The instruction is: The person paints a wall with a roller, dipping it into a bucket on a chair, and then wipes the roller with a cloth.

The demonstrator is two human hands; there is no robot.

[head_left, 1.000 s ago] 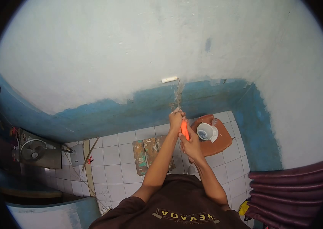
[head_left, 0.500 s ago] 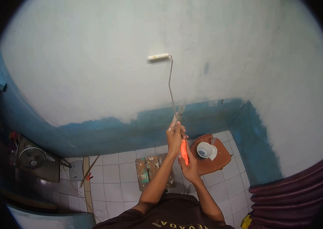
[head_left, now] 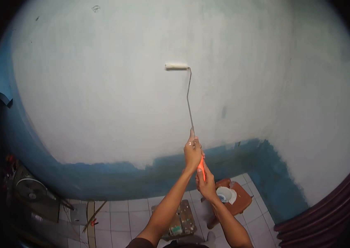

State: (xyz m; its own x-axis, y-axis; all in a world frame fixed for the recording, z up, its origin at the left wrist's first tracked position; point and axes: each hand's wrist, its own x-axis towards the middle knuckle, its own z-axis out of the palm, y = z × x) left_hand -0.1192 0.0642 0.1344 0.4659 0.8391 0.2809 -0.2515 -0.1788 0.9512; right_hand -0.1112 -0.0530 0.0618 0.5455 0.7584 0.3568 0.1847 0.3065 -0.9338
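Note:
A paint roller (head_left: 176, 66) with a white sleeve rests against the wall (head_left: 113, 95), which is whitish above and blue along the bottom. Its long bent wire frame runs down to an orange handle. My left hand (head_left: 193, 153) is wrapped around the upper part of the handle, fingers pointing up along the wire. Lower down, my right hand (head_left: 206, 182) grips the orange handle near its end. A white tub (head_left: 224, 194) stands on a brown stool (head_left: 241, 203), right of my right hand and partly hidden by that arm.
Below my arms is a paint-spotted wooden stool (head_left: 185, 217) on the tiled floor (head_left: 119, 219). A fan (head_left: 32, 189) stands at the left. A purple curtain (head_left: 328, 206) hangs at the right. A thin stick (head_left: 94, 215) lies on the floor.
My view has tilted up, so the floor and stools sit lower in the frame. The roller stands higher on the wall, and both hands keep their hold and have risen with it.

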